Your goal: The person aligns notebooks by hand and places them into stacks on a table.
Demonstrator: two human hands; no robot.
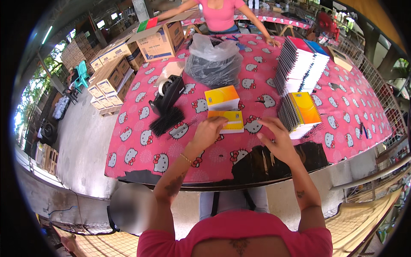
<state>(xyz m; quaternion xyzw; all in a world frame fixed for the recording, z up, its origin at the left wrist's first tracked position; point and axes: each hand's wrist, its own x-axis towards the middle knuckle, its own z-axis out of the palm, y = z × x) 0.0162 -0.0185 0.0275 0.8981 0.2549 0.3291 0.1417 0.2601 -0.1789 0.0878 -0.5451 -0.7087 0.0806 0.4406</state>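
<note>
A small pad with a yellow-orange cover (234, 116) lies flat in front of me on the table. My left hand (209, 132) is closed at its left edge, the fingertips pinching the pad there. To the right of the pad my right hand (278, 136) hovers over the table, its fingers apart and nothing in them. Just beyond sits a short stack of matching pads (221, 98). Closest to my right hand stands a pile of spiral-bound yellow-orange notebooks (305, 109). Left of the pads lies a bundle of black binding coils (168, 121).
A black tape dispenser (168, 96) stands beyond the coils. Behind the pads is a filled plastic bag (214, 64); a tall notebook stack (299, 68) rises at right. Cardboard boxes (162, 40) stand far left. Across the pink patterned table (141, 141) is another person (219, 15).
</note>
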